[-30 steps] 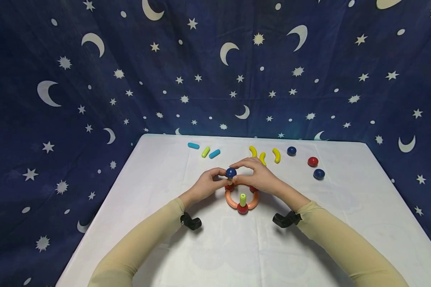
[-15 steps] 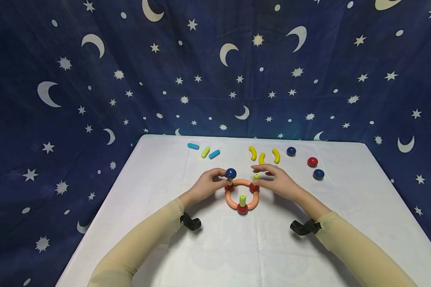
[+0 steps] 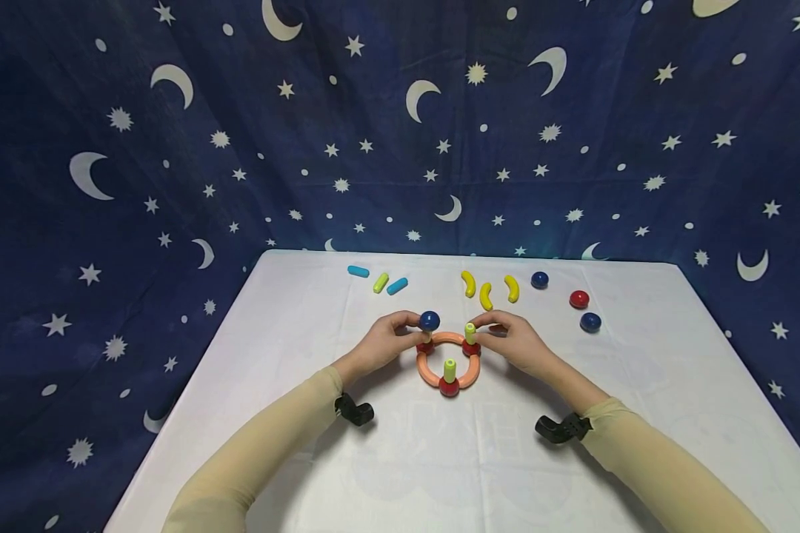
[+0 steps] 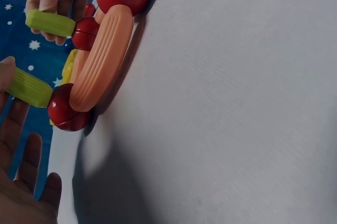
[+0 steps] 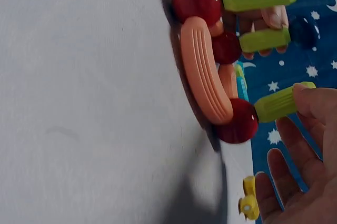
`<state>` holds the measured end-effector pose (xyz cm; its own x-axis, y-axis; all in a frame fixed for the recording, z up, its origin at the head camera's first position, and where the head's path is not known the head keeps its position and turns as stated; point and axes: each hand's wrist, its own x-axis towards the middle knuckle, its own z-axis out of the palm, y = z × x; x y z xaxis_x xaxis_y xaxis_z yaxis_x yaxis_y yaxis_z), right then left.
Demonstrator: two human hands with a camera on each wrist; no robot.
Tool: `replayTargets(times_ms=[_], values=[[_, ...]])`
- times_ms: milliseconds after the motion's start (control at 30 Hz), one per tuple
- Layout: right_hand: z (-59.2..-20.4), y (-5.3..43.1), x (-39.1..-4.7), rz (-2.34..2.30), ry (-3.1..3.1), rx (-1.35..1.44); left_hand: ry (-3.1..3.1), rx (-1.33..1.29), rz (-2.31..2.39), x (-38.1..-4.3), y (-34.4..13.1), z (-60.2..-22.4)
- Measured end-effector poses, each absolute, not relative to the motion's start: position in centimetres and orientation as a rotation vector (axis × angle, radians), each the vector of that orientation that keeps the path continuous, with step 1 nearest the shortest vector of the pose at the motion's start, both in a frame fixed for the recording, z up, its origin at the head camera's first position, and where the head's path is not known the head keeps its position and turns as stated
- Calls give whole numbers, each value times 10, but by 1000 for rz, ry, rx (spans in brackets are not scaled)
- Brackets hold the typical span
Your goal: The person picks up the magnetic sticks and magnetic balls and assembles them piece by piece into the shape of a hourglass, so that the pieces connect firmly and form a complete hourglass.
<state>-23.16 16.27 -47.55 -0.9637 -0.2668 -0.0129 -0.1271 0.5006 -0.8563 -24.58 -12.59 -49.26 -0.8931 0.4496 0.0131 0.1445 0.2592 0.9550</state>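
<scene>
A ring of curved orange pieces (image 3: 427, 372) joined by three red balls (image 3: 449, 386) lies on the white table. A light-green rod stands up from each red ball. My left hand (image 3: 388, 345) pinches the back-left rod (image 4: 31, 88), and a dark blue ball (image 3: 430, 320) sits on top of that rod. With thumb and fingers, my right hand (image 3: 515, 343) pinches the back-right rod (image 5: 276, 105) near its bare top. The front rod (image 3: 450, 369) stands untouched between the two arms.
Behind the hands lie blue rods (image 3: 397, 286), a green rod (image 3: 381, 282) and curved yellow pieces (image 3: 512, 289). To the right are dark blue balls (image 3: 590, 322) and a red ball (image 3: 579, 299). A star-and-moon cloth (image 3: 373, 111) hangs behind the table.
My right hand has left the blue ball and moved right to the back-right green rod, which it now pinches. My left hand has stayed in place on its rod.
</scene>
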Motion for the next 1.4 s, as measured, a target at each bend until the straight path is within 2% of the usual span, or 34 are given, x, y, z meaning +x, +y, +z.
replayTargets(times_ms=[267, 800, 1100, 1167, 1400], values=[[-474, 150, -231, -1412, 2599, -432, 2329, 614, 1585, -247, -118, -488], [-474, 147, -230, -1390, 2594, -440, 2386, 685, 1495, -248, -107, -490], [-480, 156, -212, -1362, 2734, -289, 2513, 740, 1223, -253, -121, -500], [-484, 160, -201, -1237, 2792, -338, 2523, 750, 1184, -253, -125, -502], [-497, 164, -174, -723, 2914, -796, 2525, 781, 1131, -251, -136, -499]])
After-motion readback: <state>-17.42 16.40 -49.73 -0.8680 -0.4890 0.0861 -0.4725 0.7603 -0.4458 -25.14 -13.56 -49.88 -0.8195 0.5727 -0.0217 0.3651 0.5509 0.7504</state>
